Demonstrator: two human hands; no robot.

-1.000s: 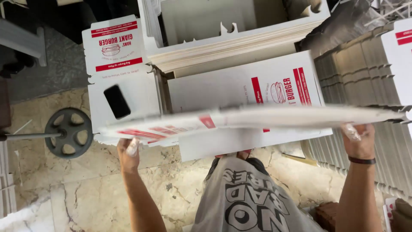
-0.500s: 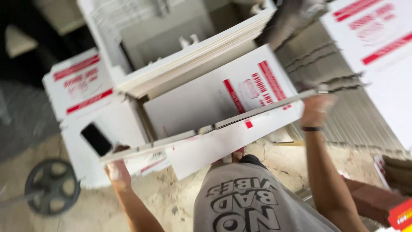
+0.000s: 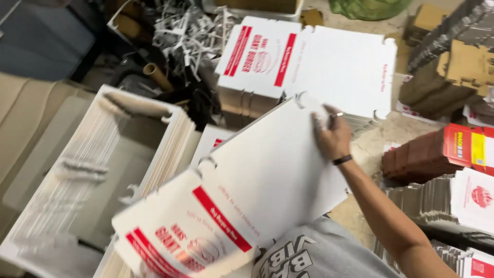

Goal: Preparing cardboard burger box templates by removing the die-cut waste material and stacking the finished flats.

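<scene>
Right now the right hand (image 3: 333, 135) grips the upper right edge of a flat white box blank (image 3: 257, 190) w/ red stripes & red print, fingers curled over the edge, a ring on one finger & a dark band at the wrist. Blank is tilted, running from lower left of frame up to centre, printed end lowest. Left hand isn't visible, so can't tell its state.

Blank's lower edge overlaps the person's grey printed shirt (image 3: 319, 255) at bottom centre. Left of frame: big stack of flat blanks (image 3: 103, 170) seen edge-on, blurry. Upper centre: another flat blank (image 3: 314, 59) lying open on a pile, red stripes on its left panel, plain white on the right. Upper left of that: tangle of white card offcuts (image 3: 190, 31) & a brown cardboard tube (image 3: 157, 76). Right edge: red folded cartons (image 3: 437, 154) stacked on their side, w/ grey-brown corrugated stacks (image 3: 422, 198) below & more brown card (image 3: 458, 62) in upper right corner. Green bag (image 3: 368, 7) at top edge.
</scene>
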